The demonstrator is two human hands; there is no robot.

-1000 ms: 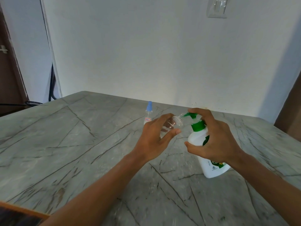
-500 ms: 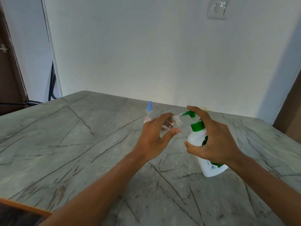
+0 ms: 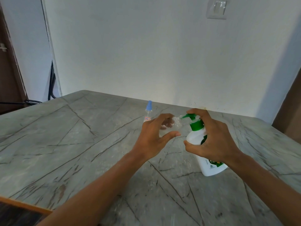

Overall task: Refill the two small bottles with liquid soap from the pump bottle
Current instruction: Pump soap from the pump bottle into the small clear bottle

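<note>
My left hand point(image 3: 155, 137) grips a small clear bottle point(image 3: 172, 126), tilted with its open neck up against the green nozzle of the pump bottle point(image 3: 197, 136). The pump bottle is white with a green collar and label and stands tilted on the marble table point(image 3: 73, 152). My right hand point(image 3: 210, 139) wraps round its body, with the forefinger lying over the green pump head. A second small clear bottle point(image 3: 148, 113) with a blue spray cap and a red-edged label stands upright just behind my left hand.
The table runs back to a white wall point(image 3: 154, 54) with a switch plate point(image 3: 217, 8) high up. A dark door point(image 3: 9, 70) and black cables point(image 3: 52, 85) are at the far left. An orange-edged dark object point(image 3: 17, 212) sits at the near left corner.
Both hands and the bottles stay almost where they were. The pump head under my right forefinger has dipped slightly.
</note>
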